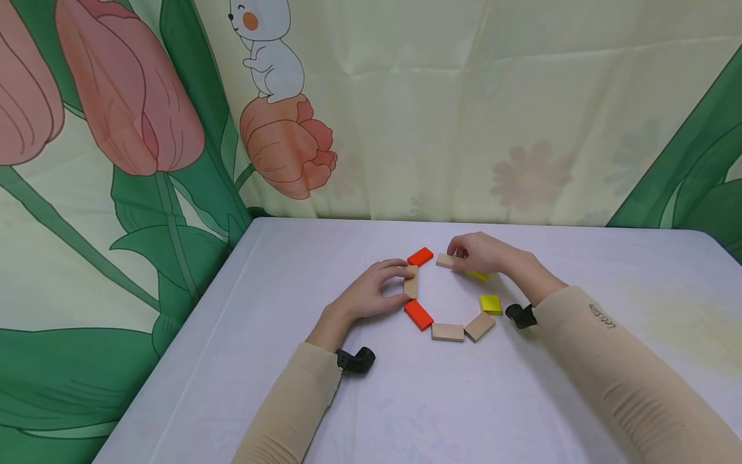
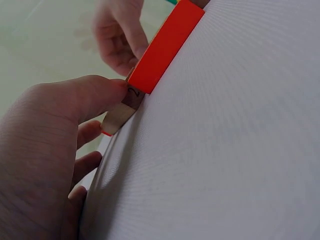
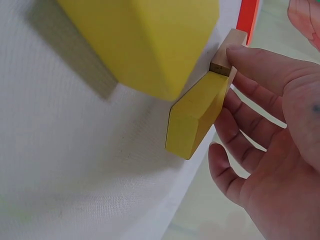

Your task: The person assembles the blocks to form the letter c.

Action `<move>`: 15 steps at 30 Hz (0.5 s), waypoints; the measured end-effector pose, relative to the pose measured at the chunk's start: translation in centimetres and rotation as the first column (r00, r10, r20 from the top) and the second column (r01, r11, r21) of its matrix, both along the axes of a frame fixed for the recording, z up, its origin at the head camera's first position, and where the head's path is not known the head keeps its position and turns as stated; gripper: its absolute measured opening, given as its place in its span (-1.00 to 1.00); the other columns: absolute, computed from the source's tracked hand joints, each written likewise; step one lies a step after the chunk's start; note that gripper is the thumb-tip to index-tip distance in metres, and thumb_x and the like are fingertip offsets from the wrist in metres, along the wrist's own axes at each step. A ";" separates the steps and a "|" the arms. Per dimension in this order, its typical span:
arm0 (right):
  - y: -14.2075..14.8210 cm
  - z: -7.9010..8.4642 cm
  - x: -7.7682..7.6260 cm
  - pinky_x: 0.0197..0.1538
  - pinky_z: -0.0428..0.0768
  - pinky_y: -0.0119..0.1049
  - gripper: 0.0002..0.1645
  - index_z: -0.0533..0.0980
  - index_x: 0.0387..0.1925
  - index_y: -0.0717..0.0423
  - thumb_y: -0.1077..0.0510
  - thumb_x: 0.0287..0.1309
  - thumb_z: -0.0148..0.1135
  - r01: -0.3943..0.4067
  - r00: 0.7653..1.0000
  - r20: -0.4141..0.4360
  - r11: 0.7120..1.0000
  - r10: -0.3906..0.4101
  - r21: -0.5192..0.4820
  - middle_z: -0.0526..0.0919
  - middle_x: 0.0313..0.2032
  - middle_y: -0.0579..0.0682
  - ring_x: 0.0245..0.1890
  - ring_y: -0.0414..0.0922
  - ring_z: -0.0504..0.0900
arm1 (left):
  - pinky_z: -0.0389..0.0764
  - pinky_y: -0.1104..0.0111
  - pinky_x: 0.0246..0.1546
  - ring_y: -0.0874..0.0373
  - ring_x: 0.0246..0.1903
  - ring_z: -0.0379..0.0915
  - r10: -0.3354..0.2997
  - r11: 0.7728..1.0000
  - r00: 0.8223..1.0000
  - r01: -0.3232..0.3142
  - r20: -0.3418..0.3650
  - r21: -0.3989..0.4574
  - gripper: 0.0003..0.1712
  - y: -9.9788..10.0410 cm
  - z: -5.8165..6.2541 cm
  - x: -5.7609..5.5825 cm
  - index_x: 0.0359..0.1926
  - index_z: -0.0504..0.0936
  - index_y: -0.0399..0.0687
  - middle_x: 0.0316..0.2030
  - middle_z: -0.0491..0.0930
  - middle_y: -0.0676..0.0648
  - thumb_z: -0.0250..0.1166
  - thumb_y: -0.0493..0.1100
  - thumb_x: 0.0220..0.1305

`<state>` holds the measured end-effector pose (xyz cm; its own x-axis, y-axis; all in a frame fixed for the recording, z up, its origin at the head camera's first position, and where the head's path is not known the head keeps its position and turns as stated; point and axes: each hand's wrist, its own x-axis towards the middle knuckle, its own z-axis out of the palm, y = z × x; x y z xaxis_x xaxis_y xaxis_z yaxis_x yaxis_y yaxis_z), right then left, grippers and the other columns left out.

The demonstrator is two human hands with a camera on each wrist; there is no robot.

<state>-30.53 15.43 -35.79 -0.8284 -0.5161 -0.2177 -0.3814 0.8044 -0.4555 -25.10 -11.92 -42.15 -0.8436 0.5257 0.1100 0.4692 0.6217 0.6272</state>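
Small blocks lie in a ring on the table. At its left side my left hand holds a plain wooden block between thumb and fingers. A red block lies beyond that block and another red block on its near side. My right hand pinches a second wooden block at the far side of the ring. In the right wrist view, this wooden block meets the end of a yellow block, which the hand partly covers in the head view.
Another yellow block sits at the ring's right. Two more wooden blocks, one in front and one angled, form the near side. The white-covered table ends at a flower-printed curtain.
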 end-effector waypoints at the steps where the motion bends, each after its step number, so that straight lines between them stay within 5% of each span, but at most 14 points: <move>1: 0.0 0.0 0.0 -0.30 0.52 -0.29 -0.70 0.55 0.03 0.24 0.21 0.30 0.29 -0.002 1.000 -0.004 1.000 0.002 0.001 0.57 -0.26 0.03 -0.32 -0.06 0.48 | 0.28 0.12 0.38 0.15 0.42 0.13 -0.002 1.000 1.000 0.002 -0.001 0.001 -0.50 0.0 0.0 0.0 0.26 0.62 0.16 0.39 0.34 0.11 0.32 0.02 0.31; 15: 0.0 0.0 -0.4 -0.10 0.61 -0.14 -0.66 0.55 0.08 0.22 0.20 0.31 0.28 -0.013 0.999 -0.050 1.000 0.014 0.016 0.61 -0.14 0.08 -0.21 -0.01 0.53 | 0.28 0.12 0.37 0.15 0.41 0.14 -0.012 1.000 1.000 0.012 -0.004 0.010 -0.50 -0.1 0.0 0.0 0.26 0.61 0.16 0.39 0.35 0.11 0.30 0.03 0.30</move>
